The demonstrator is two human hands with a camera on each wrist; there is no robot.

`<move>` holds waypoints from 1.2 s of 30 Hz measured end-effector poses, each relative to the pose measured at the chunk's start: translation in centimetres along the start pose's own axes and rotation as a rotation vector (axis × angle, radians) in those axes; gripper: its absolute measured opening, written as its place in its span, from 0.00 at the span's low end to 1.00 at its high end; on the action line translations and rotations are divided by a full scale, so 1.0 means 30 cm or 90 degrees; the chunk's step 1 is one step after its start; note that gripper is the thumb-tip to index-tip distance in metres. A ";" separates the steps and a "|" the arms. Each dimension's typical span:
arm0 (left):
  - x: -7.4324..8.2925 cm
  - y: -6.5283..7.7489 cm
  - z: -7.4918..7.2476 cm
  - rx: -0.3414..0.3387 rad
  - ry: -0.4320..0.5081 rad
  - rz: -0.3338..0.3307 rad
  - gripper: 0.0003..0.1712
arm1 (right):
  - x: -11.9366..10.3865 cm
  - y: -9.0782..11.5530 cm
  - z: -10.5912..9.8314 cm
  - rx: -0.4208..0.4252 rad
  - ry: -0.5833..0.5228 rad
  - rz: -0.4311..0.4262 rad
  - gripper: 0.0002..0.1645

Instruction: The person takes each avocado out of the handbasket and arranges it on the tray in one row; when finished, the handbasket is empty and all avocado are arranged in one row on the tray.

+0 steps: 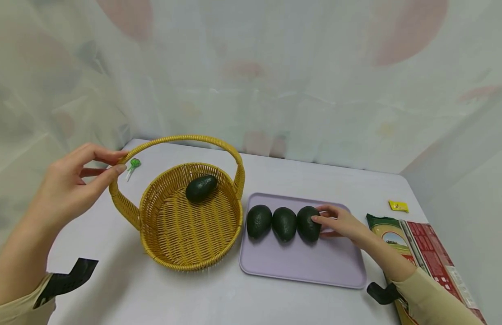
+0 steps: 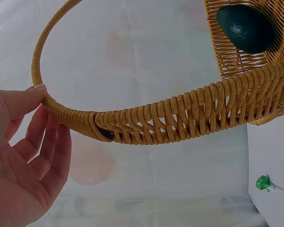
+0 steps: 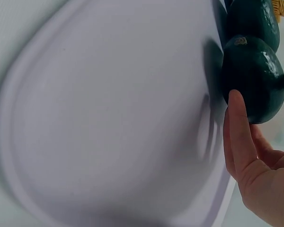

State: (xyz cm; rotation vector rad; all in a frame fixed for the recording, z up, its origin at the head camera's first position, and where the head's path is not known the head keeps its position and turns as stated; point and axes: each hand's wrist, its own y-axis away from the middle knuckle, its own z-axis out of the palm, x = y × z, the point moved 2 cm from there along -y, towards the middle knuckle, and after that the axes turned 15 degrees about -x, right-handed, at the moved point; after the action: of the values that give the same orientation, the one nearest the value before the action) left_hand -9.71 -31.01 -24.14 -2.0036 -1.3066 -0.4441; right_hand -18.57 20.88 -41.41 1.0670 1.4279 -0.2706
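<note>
My left hand (image 1: 74, 185) pinches the handle of a yellow woven basket (image 1: 142, 221) between thumb and fingers, at the handle's left side. Inside the basket, near its back wall, lies a dark green avocado (image 1: 201, 188), also seen in the left wrist view. To the right, three avocados sit in a row on a pale purple tray (image 1: 299, 266): a left one (image 1: 259, 221), a middle one (image 1: 284, 224) and a right one (image 1: 308, 224). My right hand (image 1: 340, 222) holds the right avocado, with thumb and fingertips on its sides; part of its grip is hidden.
A green-wrapped lollipop (image 1: 135, 163) lies behind the handle at the left. At the right are a small yellow packet (image 1: 398, 206), a green and tan bag (image 1: 393, 239) and a red package (image 1: 434, 253). A patterned curtain (image 1: 251, 90) hangs behind the white table (image 1: 186, 298).
</note>
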 end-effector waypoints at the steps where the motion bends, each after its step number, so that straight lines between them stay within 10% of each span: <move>1: 0.000 0.000 0.000 0.000 0.000 -0.001 0.10 | 0.000 0.000 -0.001 0.001 0.001 0.000 0.36; 23: -0.001 0.002 0.001 0.001 -0.014 0.026 0.12 | -0.028 0.023 -0.003 0.037 0.085 -0.001 0.37; 36: -0.013 0.001 0.012 0.027 -0.015 0.054 0.14 | -0.065 0.060 -0.017 0.161 0.310 -0.069 0.28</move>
State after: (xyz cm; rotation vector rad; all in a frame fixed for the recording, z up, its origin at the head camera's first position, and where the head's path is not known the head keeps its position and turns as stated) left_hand -9.86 -31.01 -24.65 -2.0254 -1.2306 -0.3514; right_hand -18.01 21.37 -38.82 1.3230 1.9281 -0.2870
